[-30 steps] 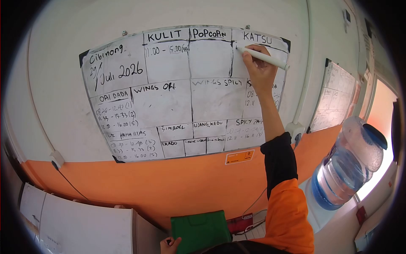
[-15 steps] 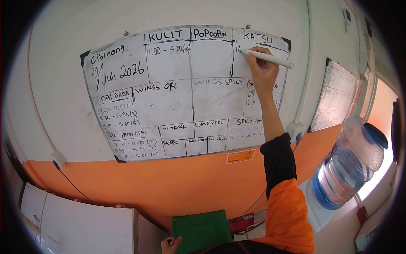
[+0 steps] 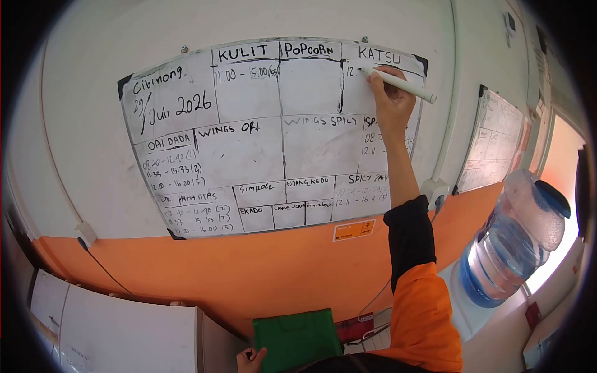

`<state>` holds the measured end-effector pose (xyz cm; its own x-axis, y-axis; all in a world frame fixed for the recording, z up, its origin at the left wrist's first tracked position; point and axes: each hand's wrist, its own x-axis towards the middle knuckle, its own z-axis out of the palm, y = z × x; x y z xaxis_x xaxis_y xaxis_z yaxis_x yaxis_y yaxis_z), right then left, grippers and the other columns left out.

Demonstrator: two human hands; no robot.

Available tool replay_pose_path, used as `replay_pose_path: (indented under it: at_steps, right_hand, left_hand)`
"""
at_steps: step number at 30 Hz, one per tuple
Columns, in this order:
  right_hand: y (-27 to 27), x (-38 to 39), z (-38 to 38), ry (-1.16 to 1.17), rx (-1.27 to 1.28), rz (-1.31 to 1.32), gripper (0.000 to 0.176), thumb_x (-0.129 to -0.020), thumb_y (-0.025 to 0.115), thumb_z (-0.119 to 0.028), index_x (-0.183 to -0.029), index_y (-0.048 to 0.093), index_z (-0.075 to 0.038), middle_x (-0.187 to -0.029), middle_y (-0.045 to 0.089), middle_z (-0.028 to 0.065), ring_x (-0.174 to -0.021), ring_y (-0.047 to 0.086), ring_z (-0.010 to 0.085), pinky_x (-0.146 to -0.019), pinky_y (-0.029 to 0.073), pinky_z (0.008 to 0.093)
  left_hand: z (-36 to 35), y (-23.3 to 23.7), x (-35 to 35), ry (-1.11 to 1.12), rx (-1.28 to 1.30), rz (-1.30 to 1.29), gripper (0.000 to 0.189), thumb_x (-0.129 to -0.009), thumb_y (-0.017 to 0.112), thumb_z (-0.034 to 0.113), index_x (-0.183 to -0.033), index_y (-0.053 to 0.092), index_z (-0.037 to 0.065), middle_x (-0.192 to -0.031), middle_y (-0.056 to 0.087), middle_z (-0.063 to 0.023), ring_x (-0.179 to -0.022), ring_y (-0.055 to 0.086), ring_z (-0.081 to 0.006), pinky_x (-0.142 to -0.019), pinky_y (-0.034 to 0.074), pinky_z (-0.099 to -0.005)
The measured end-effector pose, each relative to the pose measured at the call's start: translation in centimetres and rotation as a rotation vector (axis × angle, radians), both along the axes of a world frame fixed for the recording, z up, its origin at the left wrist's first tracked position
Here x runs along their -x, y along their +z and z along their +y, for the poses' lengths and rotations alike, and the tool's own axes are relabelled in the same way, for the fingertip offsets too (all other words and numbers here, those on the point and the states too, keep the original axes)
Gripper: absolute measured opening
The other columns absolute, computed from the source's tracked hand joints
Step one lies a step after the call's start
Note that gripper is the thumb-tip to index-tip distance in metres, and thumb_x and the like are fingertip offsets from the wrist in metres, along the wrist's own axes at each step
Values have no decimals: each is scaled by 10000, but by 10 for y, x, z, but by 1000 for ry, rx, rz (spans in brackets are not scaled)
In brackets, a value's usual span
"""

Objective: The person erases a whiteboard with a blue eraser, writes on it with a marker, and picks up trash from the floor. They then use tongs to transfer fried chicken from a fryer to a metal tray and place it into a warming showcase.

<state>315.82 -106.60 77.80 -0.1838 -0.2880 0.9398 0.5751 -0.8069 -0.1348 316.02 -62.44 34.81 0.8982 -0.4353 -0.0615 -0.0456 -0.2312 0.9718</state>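
My right hand point(image 3: 394, 105) grips a white marker point(image 3: 410, 87), its dark tip at the whiteboard point(image 3: 311, 93) under the heading KATSU. "12." is written just left of the tip. The board is ruled into boxes with headings such as KULIT, POPCORN and WINGS ORI, several holding handwritten times. At the bottom of the view my left hand point(image 3: 251, 360) is closed, with a small dark thing showing between the fingers that I cannot make out. Close beside it is a green folder-like object point(image 3: 295, 336).
A big water bottle point(image 3: 513, 239) stands upside down on a white dispenser point(image 3: 457, 311) at the right. White cabinet-like units point(image 3: 130, 329) fill the lower left. A second whiteboard point(image 3: 491, 143) hangs further right. A wall socket point(image 3: 435, 191) with a plug sits below my right forearm.
My right hand and the marker have shifted slightly to the right, and a dot now follows the "12". My left hand has stayed in place.
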Motion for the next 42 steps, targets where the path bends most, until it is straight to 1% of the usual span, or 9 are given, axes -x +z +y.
replay_pose_path:
  at_steps: [10,13,16,19,21,25,28,34,42]
  right_hand:
    - [-4,3,-2,0,-35,1,99,-786,643,-71,-843,607,1,-721,562,-21,-635,470,29,-584,389,174]
    - [-2,4,-3,6,-56,-17,88,-793,638,-72,-835,605,-2,-710,554,-25,-630,462,22,-577,384,167]
    - [-4,6,-5,-38,-56,6,85,-808,634,-76,-835,604,-2,-705,553,-25,-629,461,18,-573,382,163]
    - [-2,6,-5,-18,-63,-13,91,-820,634,-82,-848,602,-1,-712,565,-17,-638,478,21,-579,391,162]
    - [-1,10,3,40,-35,17,96,-824,634,-86,-860,601,-3,-721,574,-12,-646,492,23,-587,398,161]
    - [-5,16,-10,21,-57,-62,107,-825,636,-91,-873,599,-2,-745,593,3,-661,514,35,-606,413,166]
    - [-5,18,-13,-15,-66,-34,108,-822,637,-88,-868,600,2,-750,595,16,-666,521,45,-614,420,175]
    - [-7,27,-18,-44,-147,-87,110,-817,635,-89,-861,600,5,-748,598,26,-676,538,53,-623,431,192]
    - [-4,39,-30,-78,-82,-84,107,-816,635,-86,-873,608,0,-783,614,29,-698,573,77,-629,436,198]
  left_hand:
    - [-7,29,7,-21,74,19,381,-842,623,206,-622,325,118,-580,251,30,-510,243,-93,-451,213,-286]
    - [-4,4,-1,-17,24,-3,387,-842,622,215,-608,328,121,-571,261,28,-501,246,-91,-442,209,-288]
    - [-11,43,8,-38,62,39,394,-844,620,216,-600,325,123,-562,264,30,-490,242,-88,-436,202,-285]
    - [-10,33,7,-46,154,74,397,-843,622,215,-603,320,123,-561,259,33,-489,235,-89,-444,200,-282]
    - [-9,26,6,-50,83,20,399,-841,626,206,-602,317,124,-560,256,36,-493,236,-88,-449,200,-280]
    - [-9,16,4,-34,147,47,395,-841,631,186,-606,319,128,-561,245,40,-499,234,-83,-455,202,-279]
    - [-11,34,10,-48,153,69,392,-845,629,172,-608,320,128,-565,239,42,-500,225,-84,-457,197,-276]
    - [-8,11,4,-74,117,-2,387,-846,628,162,-614,319,133,-584,238,37,-524,225,-83,-472,196,-271]
    - [-9,42,16,-32,115,72,383,-847,626,171,-623,321,115,-590,251,24,-540,239,-94,-483,214,-285]
